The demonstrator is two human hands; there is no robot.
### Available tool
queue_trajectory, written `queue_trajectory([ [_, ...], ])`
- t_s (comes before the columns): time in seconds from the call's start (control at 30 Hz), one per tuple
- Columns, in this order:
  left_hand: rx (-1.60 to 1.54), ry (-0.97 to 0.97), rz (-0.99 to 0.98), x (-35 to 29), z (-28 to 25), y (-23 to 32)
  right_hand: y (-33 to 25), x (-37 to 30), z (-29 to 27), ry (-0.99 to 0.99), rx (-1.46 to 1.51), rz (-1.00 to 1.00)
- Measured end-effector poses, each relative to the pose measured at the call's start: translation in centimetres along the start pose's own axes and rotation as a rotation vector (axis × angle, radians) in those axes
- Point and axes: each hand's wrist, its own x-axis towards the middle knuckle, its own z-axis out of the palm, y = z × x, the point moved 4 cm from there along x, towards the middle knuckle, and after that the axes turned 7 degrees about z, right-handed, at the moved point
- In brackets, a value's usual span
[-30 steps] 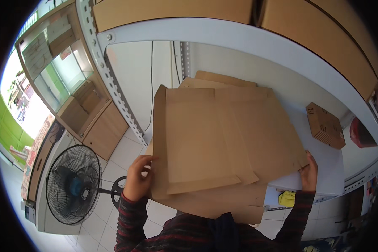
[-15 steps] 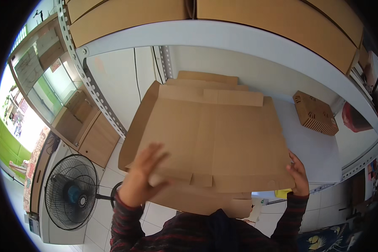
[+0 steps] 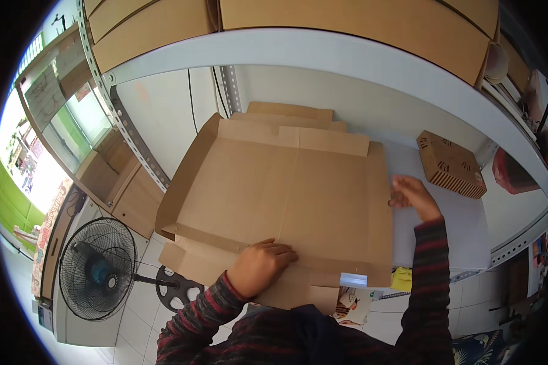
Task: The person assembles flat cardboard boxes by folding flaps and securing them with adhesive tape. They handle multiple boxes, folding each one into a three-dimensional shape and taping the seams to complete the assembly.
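Note:
A large brown cardboard box blank (image 3: 274,188) lies opened out in front of me, its left and far flaps raised. My left hand (image 3: 263,266) is closed over the low front flap near its middle, fingers pressed together. At the right edge of the blank, my right hand (image 3: 413,198) has its fingers curled, fingertips touching the side flap. Its grip is partly hidden. More flat cardboard (image 3: 295,296) shows beneath, jutting out toward me and at the far side.
A small patterned brown box (image 3: 452,164) sits on the white shelf (image 3: 444,231) at right. Cartons (image 3: 347,18) fill the shelf above, behind a grey metal beam (image 3: 298,48). A standing fan (image 3: 97,267) and a wooden cabinet (image 3: 131,204) are at left. Something yellow (image 3: 402,278) hangs near the front edge.
My left hand has come down from above the blank onto its front flap. My right hand has moved from the near right corner farther up the right edge. The blank has shifted slightly left.

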Motion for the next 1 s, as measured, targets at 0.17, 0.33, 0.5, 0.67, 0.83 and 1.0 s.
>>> queue_trajectory([
  [0.17, 0.176, -0.015, 0.025, 0.9, 0.9, 2.5, -1.3, 8.0, -0.9, 0.295, -0.082, -0.111],
  [0.33, 0.229, 0.0, 0.06, 3.3, 4.9, 4.3, 0.9, 15.6, -0.6, 0.334, -0.045, -0.231],
  [0.5, 0.265, 0.041, 0.124, 3.8, 8.0, 5.0, 2.0, 15.5, -1.5, 0.508, -0.205, -0.387],
  [0.67, 0.232, 0.043, 0.145, 3.4, 8.3, 4.4, -2.4, 10.0, 1.5, 0.554, -0.486, -0.615],
  [0.83, 0.176, 0.074, 0.161, 3.3, 8.7, 4.2, -0.2, 11.6, 3.1, 0.46, -0.923, -0.543],
  [1.0, 0.152, 0.033, 0.163, 3.3, 8.7, 3.8, -0.4, 11.4, 2.1, 0.481, -0.686, -0.513],
])
